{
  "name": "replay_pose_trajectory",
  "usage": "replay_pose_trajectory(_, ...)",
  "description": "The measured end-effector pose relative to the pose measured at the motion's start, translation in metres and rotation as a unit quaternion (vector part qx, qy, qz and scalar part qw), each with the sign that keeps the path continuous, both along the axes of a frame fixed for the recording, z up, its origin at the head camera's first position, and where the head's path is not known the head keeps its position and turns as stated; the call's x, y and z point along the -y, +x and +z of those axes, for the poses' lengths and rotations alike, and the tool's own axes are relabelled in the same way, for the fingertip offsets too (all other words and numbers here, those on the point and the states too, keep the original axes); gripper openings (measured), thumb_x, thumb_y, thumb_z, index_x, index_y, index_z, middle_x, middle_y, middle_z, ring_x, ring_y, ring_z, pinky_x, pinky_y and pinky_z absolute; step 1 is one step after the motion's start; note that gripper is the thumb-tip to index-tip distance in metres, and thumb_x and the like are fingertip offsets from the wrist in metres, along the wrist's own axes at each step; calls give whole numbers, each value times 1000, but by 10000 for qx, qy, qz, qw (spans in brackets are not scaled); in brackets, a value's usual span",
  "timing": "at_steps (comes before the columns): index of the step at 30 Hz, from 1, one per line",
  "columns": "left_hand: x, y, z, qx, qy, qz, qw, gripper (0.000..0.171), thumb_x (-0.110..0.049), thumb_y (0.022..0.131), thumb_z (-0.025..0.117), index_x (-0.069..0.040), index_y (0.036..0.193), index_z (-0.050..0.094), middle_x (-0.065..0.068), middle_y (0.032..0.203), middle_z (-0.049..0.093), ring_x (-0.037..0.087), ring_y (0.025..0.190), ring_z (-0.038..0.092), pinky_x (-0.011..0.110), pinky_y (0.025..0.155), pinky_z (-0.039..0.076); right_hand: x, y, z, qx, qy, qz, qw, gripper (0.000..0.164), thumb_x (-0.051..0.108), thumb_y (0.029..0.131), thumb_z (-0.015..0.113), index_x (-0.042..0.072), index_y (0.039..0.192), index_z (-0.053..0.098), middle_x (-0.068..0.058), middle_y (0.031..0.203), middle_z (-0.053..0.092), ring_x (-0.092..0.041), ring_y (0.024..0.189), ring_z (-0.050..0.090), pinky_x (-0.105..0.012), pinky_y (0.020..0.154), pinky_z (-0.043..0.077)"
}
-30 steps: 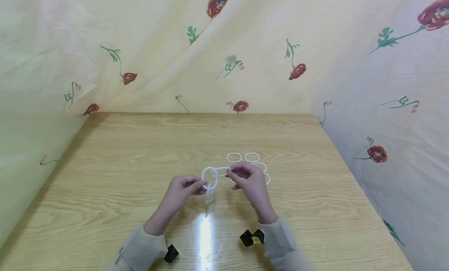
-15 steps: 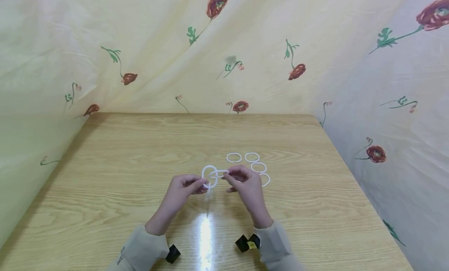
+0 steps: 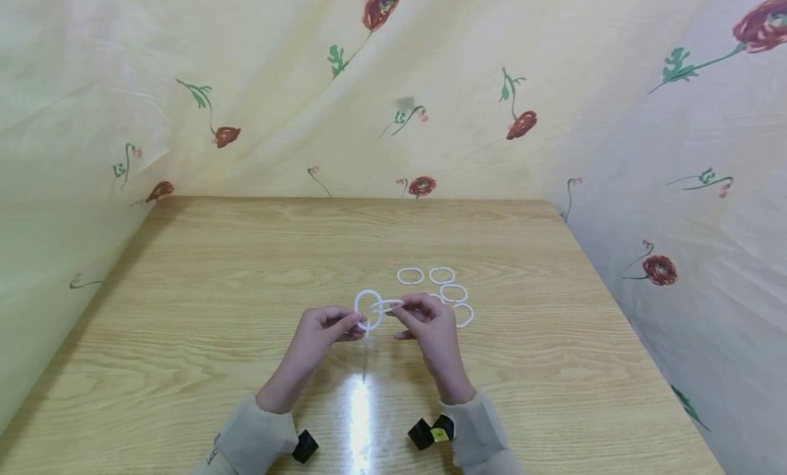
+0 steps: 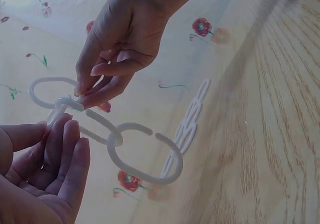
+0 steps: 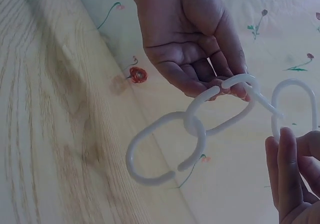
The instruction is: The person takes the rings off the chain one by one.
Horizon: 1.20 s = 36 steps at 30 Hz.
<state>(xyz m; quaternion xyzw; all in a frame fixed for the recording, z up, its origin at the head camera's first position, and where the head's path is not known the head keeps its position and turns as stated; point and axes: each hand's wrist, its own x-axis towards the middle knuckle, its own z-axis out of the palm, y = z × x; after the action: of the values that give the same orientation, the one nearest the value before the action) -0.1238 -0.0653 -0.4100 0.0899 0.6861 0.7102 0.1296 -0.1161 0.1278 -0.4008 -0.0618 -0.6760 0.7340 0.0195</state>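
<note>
White plastic chain links with small gaps are in both hands. My left hand (image 3: 320,330) pinches an upright link (image 3: 356,304) between thumb and fingers, above the table. Another link hangs from it, its loop (image 5: 131,154) plain in the right wrist view. Between thumb and fingertips, my right hand (image 3: 433,324) grips a further link (image 3: 387,301), held nearly level with its left end crossing the upright one. Fingers partly hide where these two meet. In the left wrist view, the hanging link (image 4: 116,160) shows a gap in its upper side.
Several loose white links lie flat on the wooden table (image 3: 246,256) beyond and beside my right hand, one partly hidden by it. Flowered cloth (image 3: 277,119) hangs behind and along the sides. Black cubes (image 3: 421,434) sit by both sleeve cuffs.
My right hand has shifted slightly left and toward me, and its link overlaps the upright one further. More of the loose links show beside it. The left hand has hardly moved.
</note>
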Motion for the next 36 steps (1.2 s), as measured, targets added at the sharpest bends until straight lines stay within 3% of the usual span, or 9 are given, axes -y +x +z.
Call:
replay_pose_trajectory(6,-1,0,0,129,48,37,9999,25,-1,95,57,21,105,61,23,92,71,4,75,68,23,75,60,1,0,0,12,-237,-42,9997,11,-7,86,65,-9,96,63,-15,92,73,-10,79,72,-26,53,59)
replay_pose_trajectory(12,0,0,-1,160,9,-6,9999,26,-4,96,57,20,106,62,22,93,72,4,75,68,24,75,61,1,0,-1,36,-320,-78,9995,8,-7,86,65,-2,93,64,2,82,73,-10,78,71,-25,52,59)
replay_pose_trajectory(22,2,0,0,441,175,-49,9989,30,-10,96,59,18,108,62,-4,84,72,5,78,67,24,77,60,1,0,-5,-29,-592,-29,9982,15,-7,87,64,8,87,66,5,80,71,-10,79,71,-23,52,58)
replay_pose_trajectory(36,2,2,3,421,214,-78,9989,31,-9,96,58,19,107,61,0,86,72,5,77,66,23,77,60,0,0,-7,7,-680,-53,9977,21,-8,87,63,13,85,66,6,80,72,-8,77,71,-20,50,57)
